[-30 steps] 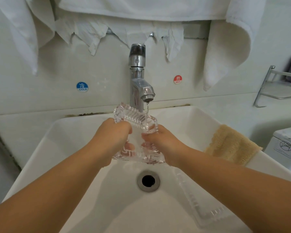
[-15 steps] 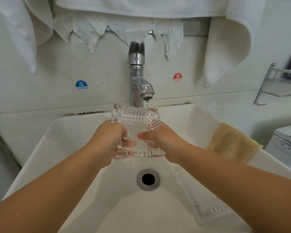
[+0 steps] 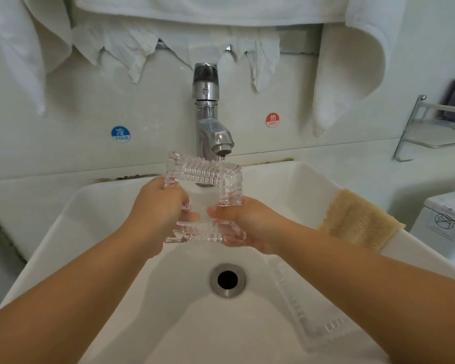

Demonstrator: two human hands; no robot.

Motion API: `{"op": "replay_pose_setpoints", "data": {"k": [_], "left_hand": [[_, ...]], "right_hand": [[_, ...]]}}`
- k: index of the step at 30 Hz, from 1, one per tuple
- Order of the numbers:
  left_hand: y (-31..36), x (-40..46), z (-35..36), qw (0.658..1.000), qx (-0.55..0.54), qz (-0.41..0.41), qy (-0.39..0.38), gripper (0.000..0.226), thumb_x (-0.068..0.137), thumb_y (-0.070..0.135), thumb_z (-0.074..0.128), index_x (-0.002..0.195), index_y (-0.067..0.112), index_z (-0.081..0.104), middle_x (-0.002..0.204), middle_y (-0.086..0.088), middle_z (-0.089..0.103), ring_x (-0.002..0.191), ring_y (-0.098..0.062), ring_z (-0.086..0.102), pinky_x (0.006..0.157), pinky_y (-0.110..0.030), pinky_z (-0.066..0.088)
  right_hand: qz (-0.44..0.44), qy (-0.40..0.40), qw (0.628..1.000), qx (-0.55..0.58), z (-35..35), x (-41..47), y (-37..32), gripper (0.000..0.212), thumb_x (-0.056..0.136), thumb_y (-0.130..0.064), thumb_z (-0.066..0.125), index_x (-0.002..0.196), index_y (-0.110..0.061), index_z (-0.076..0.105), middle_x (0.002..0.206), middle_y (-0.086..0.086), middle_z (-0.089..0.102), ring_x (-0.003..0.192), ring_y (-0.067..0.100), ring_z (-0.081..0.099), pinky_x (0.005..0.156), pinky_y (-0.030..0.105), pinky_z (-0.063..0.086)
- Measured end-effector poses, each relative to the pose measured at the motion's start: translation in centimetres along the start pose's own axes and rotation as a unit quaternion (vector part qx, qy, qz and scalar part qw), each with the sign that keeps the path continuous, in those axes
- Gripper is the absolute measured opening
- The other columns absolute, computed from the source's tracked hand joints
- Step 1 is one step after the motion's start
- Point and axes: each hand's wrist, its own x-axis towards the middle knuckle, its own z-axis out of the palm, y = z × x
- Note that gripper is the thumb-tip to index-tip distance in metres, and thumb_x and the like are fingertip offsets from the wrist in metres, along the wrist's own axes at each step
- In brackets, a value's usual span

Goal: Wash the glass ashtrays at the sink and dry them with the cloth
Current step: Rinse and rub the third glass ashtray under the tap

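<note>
A square ribbed glass ashtray [image 3: 204,174] is held over the white sink [image 3: 90,232], tilted with its far edge under the thin stream from the chrome tap [image 3: 208,122]. My left hand [image 3: 158,208] grips its left side and my right hand [image 3: 244,219] grips its right side, thumbs inside. A second glass ashtray [image 3: 307,308] lies in the basin at the right, partly under my right forearm. A tan cloth [image 3: 357,219] is draped over the sink's right rim.
The drain [image 3: 227,279] sits in the middle of the basin. White towels [image 3: 347,61] hang on the wall above the tap. A metal shelf [image 3: 436,127] is at the far right, a white toilet tank [image 3: 447,227] beside the sink.
The ashtray has been turned in both hands under the water, its far rim now more level and raised toward the spout. The ashtray in the basin has not moved.
</note>
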Motion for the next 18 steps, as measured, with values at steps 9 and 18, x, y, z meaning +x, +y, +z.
{"op": "replay_pose_setpoints", "data": {"k": [9,18], "left_hand": [[0.09,0.05,-0.25,0.999,0.034,0.001,0.028,0.020,0.088,0.002,0.045,0.102,0.011,0.056,0.104,-0.007,0.060,0.067,-0.018,0.072,0.074,-0.039,0.052],[0.33,0.18,-0.18,0.998,0.029,0.005,0.057,0.046,0.088,0.003,0.044,0.133,0.007,0.047,0.128,-0.011,0.056,0.064,-0.017,0.072,0.074,-0.038,0.052]], "right_hand": [[0.028,-0.040,0.998,0.036,0.41,-0.31,0.29,0.008,0.095,-0.009,0.055,0.094,-0.016,0.055,0.080,0.005,0.057,0.066,0.019,0.057,0.049,0.020,0.051],[0.014,0.022,0.998,-0.050,1.20,0.15,0.72,0.024,0.094,-0.038,0.057,0.090,-0.014,0.057,0.055,-0.002,0.054,0.053,0.012,0.046,0.041,0.017,0.033]]}}
